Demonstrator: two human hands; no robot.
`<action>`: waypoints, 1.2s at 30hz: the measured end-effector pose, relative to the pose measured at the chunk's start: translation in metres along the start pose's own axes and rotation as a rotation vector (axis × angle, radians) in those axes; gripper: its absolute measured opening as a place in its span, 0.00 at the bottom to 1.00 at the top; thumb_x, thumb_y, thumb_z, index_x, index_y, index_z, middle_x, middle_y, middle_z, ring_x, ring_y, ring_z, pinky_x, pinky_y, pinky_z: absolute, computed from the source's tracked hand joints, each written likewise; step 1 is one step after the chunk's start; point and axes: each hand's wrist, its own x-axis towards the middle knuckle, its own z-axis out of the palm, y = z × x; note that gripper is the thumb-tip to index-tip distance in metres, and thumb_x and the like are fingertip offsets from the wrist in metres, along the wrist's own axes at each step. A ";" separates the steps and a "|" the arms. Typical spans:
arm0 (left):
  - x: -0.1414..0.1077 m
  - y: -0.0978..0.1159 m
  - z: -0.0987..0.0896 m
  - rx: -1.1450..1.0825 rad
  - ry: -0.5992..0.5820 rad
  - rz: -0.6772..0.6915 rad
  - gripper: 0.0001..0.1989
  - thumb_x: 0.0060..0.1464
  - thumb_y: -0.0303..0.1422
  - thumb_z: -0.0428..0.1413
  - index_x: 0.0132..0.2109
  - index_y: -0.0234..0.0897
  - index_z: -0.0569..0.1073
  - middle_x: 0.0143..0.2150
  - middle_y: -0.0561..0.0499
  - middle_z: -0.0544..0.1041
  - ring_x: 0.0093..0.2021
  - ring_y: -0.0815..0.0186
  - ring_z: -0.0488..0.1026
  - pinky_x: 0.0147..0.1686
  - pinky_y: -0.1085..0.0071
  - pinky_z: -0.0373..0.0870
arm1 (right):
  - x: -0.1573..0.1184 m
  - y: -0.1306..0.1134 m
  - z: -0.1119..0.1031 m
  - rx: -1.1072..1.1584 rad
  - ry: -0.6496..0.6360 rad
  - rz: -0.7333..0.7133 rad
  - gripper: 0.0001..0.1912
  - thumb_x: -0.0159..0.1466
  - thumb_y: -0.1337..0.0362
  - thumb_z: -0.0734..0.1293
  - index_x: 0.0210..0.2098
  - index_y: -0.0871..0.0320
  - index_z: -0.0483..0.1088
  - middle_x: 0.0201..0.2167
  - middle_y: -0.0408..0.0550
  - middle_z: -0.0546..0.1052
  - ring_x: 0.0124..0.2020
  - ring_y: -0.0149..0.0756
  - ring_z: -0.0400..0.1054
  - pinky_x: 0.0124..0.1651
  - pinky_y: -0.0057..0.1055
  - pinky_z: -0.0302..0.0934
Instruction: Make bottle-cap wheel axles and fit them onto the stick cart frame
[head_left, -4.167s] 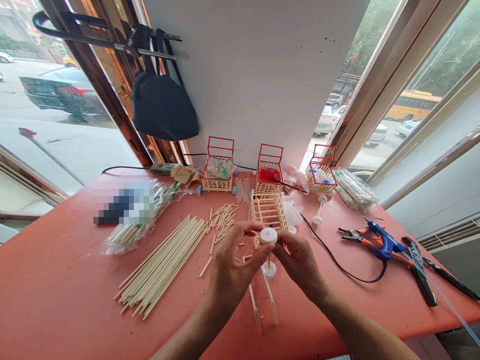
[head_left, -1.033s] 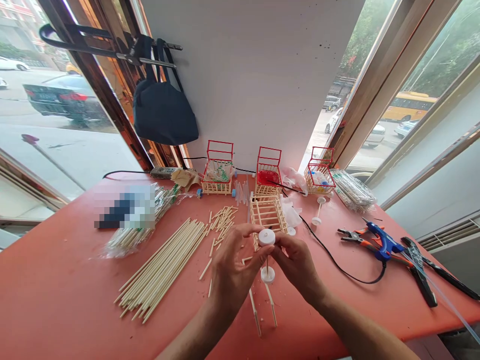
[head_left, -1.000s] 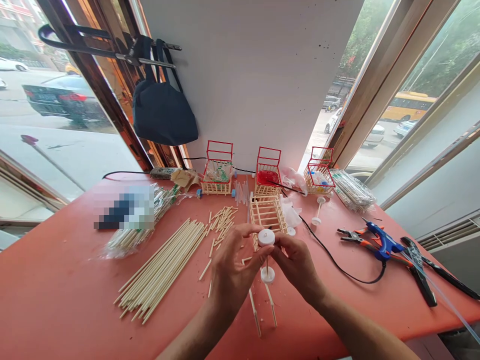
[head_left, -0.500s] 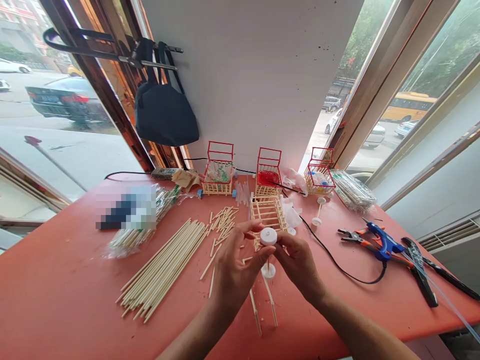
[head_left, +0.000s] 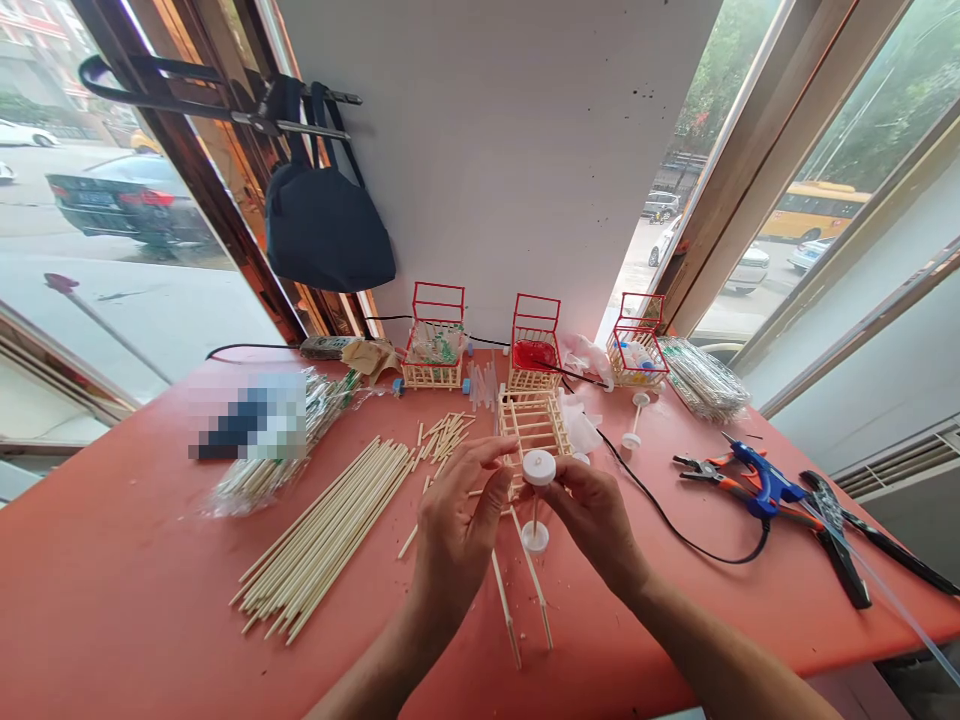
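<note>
A wheel axle, made of a thin wooden stick with a white bottle-cap wheel (head_left: 538, 467) at its upper end and another white cap (head_left: 535, 538) at its lower end, stands nearly upright before me. My right hand (head_left: 600, 505) pinches it just under the upper cap. My left hand (head_left: 457, 515) is curved beside that cap, thumb and fingers apart, with a small gap to it. Behind the hands lies a cart frame (head_left: 536, 420) built of wooden sticks, partly hidden by them. Two stick legs (head_left: 541, 610) stretch toward me on the red table (head_left: 615, 660).
Long sticks (head_left: 322, 540) and short cut pieces (head_left: 448, 437) lie at left. Three stick carts with red handles, one holding red material (head_left: 534, 354), line the wall. A second axle (head_left: 636, 420), a blue glue gun (head_left: 766, 480) with its black cord, and pliers (head_left: 705, 470) lie at right.
My left hand has let go of the upper cap and drawn slightly left. My right hand still holds the wheel axle, which has barely moved.
</note>
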 end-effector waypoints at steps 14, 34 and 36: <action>-0.001 0.001 0.002 0.061 -0.029 0.038 0.17 0.59 0.42 0.64 0.53 0.43 0.78 0.51 0.46 0.82 0.51 0.56 0.79 0.51 0.60 0.76 | -0.001 0.004 -0.001 -0.135 0.085 -0.066 0.12 0.67 0.56 0.70 0.32 0.56 0.78 0.27 0.45 0.80 0.30 0.37 0.72 0.35 0.31 0.65; -0.007 0.000 0.005 0.057 -0.002 0.128 0.10 0.63 0.30 0.62 0.51 0.44 0.75 0.49 0.50 0.80 0.51 0.61 0.78 0.50 0.65 0.75 | -0.002 0.001 0.002 -0.126 0.060 -0.070 0.12 0.66 0.55 0.70 0.30 0.56 0.76 0.26 0.43 0.79 0.26 0.32 0.67 0.31 0.29 0.61; -0.006 0.001 0.005 0.088 0.001 0.188 0.11 0.62 0.28 0.62 0.51 0.44 0.75 0.49 0.49 0.80 0.50 0.61 0.78 0.50 0.65 0.74 | -0.002 0.000 0.002 -0.128 0.054 -0.062 0.13 0.66 0.55 0.70 0.30 0.56 0.77 0.26 0.43 0.79 0.27 0.32 0.67 0.32 0.29 0.61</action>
